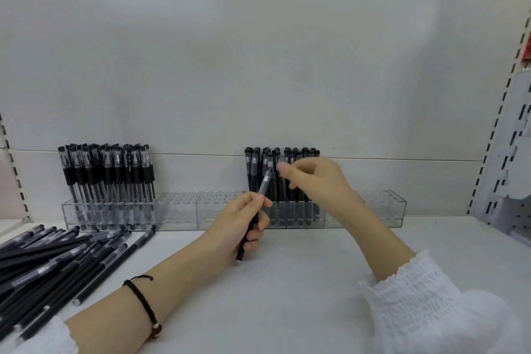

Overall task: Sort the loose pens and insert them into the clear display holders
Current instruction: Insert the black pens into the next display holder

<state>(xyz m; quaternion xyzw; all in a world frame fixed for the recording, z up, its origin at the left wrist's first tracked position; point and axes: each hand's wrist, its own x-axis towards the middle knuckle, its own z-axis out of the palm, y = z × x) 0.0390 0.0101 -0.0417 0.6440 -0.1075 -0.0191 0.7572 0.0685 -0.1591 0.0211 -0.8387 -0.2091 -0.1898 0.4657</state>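
White ruffled sleeve [431,313] up front; left grip [244,217] clamped on a slim black clear-capped pen [265,182], looks light, stiff, slick, so I'd hold mid-barrel. The right grip [311,178] is blurry, can't tell.

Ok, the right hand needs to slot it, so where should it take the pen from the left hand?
Pinch the pen by its clear upper end, coming from the upper right. It sticks out tilted above the left hand, whose fingers wrap the black barrel; only a short tip shows below. The right hand hovers on that side.
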